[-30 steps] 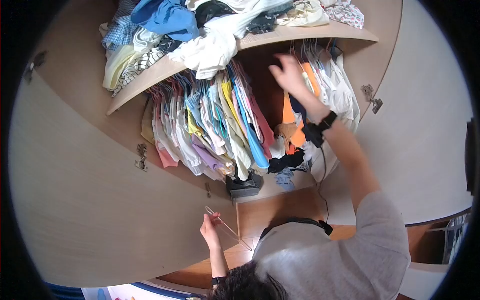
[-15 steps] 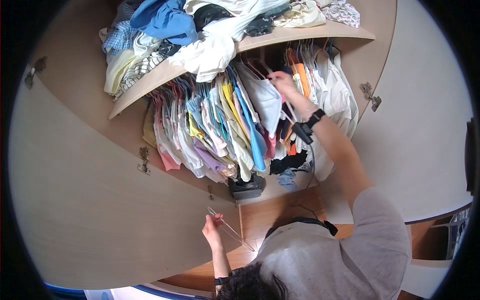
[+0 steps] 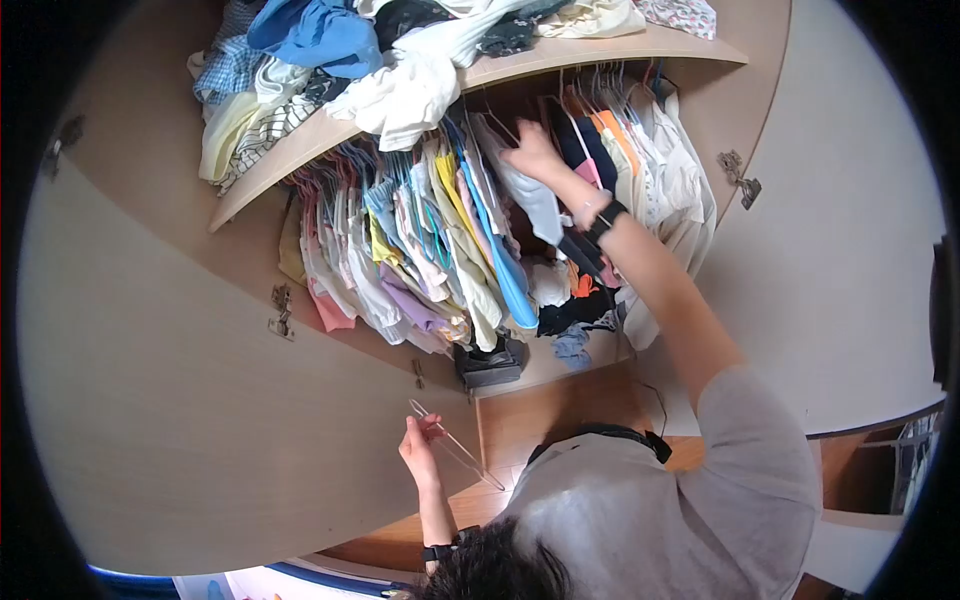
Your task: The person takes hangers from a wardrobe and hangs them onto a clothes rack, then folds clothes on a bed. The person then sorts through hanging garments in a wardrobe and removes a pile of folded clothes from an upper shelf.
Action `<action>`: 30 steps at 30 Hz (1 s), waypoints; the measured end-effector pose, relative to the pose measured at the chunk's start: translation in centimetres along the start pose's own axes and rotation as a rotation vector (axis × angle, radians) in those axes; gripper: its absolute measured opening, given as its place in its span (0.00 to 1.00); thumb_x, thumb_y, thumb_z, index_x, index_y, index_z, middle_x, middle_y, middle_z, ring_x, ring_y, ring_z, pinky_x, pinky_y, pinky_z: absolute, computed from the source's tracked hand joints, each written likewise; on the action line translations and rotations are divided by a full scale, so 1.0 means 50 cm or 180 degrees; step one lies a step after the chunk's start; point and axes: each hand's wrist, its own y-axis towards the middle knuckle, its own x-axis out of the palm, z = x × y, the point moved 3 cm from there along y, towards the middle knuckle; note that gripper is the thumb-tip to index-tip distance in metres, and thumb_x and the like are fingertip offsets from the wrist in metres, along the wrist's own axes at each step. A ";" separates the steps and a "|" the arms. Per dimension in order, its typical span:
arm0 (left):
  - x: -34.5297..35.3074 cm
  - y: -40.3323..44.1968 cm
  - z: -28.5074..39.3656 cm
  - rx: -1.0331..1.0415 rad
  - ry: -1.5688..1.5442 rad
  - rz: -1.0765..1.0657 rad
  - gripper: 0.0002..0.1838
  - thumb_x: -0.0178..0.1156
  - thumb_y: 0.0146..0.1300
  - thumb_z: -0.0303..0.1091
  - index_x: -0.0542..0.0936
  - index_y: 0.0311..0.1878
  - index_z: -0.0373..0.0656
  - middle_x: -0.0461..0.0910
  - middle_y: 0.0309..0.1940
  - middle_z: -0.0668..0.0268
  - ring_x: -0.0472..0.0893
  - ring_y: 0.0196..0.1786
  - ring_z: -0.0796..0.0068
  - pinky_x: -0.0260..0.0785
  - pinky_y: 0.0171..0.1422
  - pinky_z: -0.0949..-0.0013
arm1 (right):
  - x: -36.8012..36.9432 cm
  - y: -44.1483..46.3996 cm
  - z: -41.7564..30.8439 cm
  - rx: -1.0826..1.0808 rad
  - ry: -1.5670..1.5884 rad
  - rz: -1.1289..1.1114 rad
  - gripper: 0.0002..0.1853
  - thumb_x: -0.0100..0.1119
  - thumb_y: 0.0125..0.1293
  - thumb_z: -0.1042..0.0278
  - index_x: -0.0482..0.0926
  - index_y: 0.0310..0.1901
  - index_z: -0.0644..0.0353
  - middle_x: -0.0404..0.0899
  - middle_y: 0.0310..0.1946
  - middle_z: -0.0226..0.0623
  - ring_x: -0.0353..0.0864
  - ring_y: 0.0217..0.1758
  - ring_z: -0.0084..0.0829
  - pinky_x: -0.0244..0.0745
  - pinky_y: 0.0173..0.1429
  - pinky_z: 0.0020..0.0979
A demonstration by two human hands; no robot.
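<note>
Moved right hand point(image 3: 535, 155) leftward, now at gray garment point(image 3: 532, 200); cannot tell grip width. Holding thin hanger point(image 3: 462, 450) in left hand point(image 3: 419, 450).

Beige wardrobe point(image 3: 600, 54), pale drs point(image 3: 180, 390) open w/ metal hinges point(image 3: 281, 313), brown wd flr point(image 3: 468, 512).

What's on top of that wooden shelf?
On the shelf is a pile of clothes: a blue top, something flowery and a white cloth drooping over the edge. The pile covers whatever lies underneath; that can't be seen.
</note>
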 end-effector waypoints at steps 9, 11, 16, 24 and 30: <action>-0.023 -0.012 -0.012 0.0026 0.0000 0.0027 0.24 0.44 0.68 0.47 0.77 0.34 0.33 0.79 0.32 0.59 0.76 0.29 0.76 0.69 0.37 0.72 | 0.098 0.039 0.027 0.0356 0.1481 -0.0136 0.11 0.57 0.54 0.67 0.79 0.35 0.66 0.80 0.31 0.48 0.81 0.36 0.38 0.73 0.43 0.33; -0.032 -0.014 -0.017 -0.0006 0.0104 0.0007 0.24 0.45 0.68 0.48 0.78 0.35 0.33 0.79 0.32 0.59 0.76 0.29 0.76 0.69 0.37 0.72 | 0.082 0.028 0.007 0.0490 0.1989 -0.0785 0.10 0.56 0.57 0.66 0.78 0.32 0.66 0.79 0.26 0.44 0.80 0.29 0.33 0.72 0.36 0.31; -0.028 -0.011 -0.009 0.0019 0.0067 -0.0078 0.24 0.45 0.68 0.47 0.79 0.38 0.32 0.80 0.32 0.60 0.75 0.29 0.77 0.69 0.39 0.72 | 0.021 0.025 -0.059 0.0350 0.2071 -0.0471 0.12 0.52 0.61 0.66 0.76 0.26 0.65 0.73 0.16 0.34 0.72 0.17 0.25 0.67 0.25 0.29; 0.147 0.042 0.128 0.0754 0.0145 -0.0708 0.24 0.45 0.68 0.46 0.71 0.56 0.35 0.76 0.46 0.64 0.70 0.35 0.82 0.62 0.42 0.77 | -0.091 -0.219 -0.108 0.0104 0.2617 -0.0358 0.09 0.51 0.65 0.64 0.76 0.33 0.59 0.67 0.16 0.22 0.64 0.20 0.14 0.60 0.23 0.21; 0.382 0.039 0.198 0.1344 -0.0022 -0.1532 0.21 0.46 0.68 0.40 0.67 0.59 0.39 0.71 0.55 0.63 0.70 0.54 0.76 0.61 0.57 0.72 | -0.113 -0.533 -0.086 -0.0077 0.1844 -0.1116 0.09 0.50 0.64 0.73 0.75 0.45 0.62 0.70 0.22 0.24 0.67 0.23 0.14 0.64 0.26 0.20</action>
